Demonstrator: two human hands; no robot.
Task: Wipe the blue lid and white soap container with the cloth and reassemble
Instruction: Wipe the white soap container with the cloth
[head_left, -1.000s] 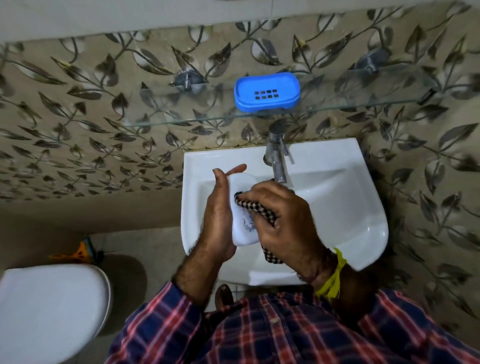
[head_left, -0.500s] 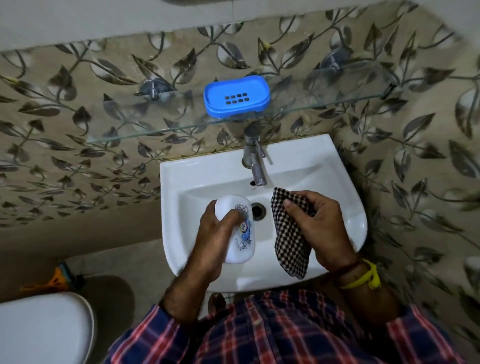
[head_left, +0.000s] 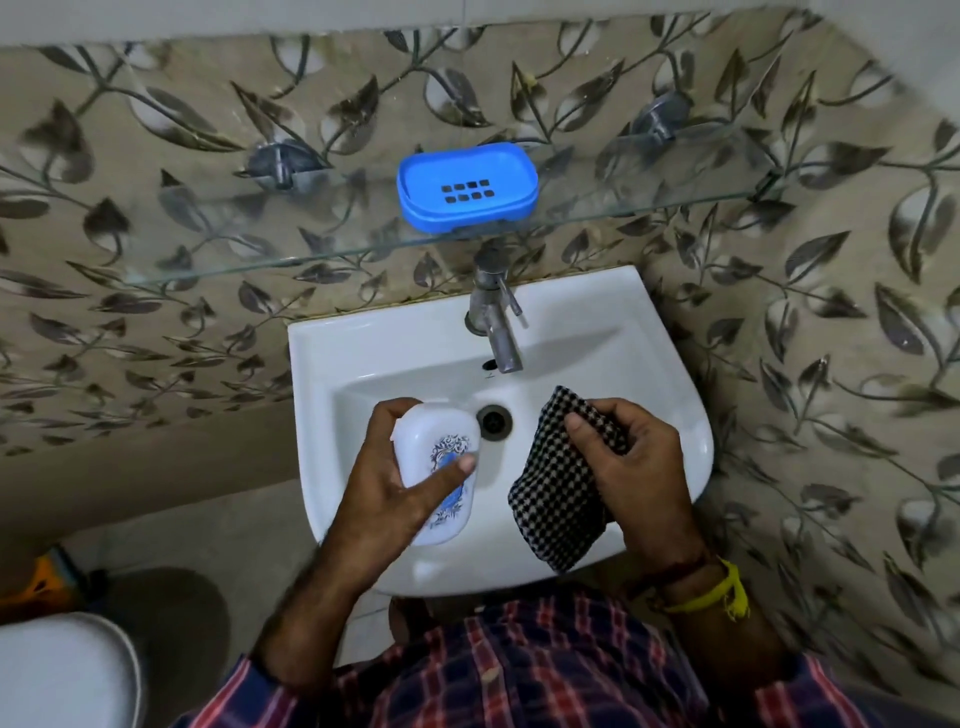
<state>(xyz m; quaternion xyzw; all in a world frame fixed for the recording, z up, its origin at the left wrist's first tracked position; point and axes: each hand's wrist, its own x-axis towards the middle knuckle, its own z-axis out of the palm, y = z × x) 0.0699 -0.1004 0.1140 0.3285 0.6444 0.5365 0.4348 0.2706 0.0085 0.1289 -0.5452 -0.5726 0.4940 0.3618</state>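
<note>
My left hand grips the white soap container, which bears a blue printed pattern, over the left of the sink basin. My thumb lies across its patterned face. A black-and-white checked cloth hangs from my right hand over the right of the basin, a short gap away from the container. The blue lid, with two rows of drain holes, rests on the glass shelf above the tap, apart from both hands.
The white sink has a metal tap at its back and a drain between my hands. Leaf-patterned tiles cover the wall. A white toilet lid sits at lower left, with an orange object on the floor.
My right hand has pulled the cloth off the white container and moved right. My left hand has turned the container so its patterned face points up. The view shifted slightly.
</note>
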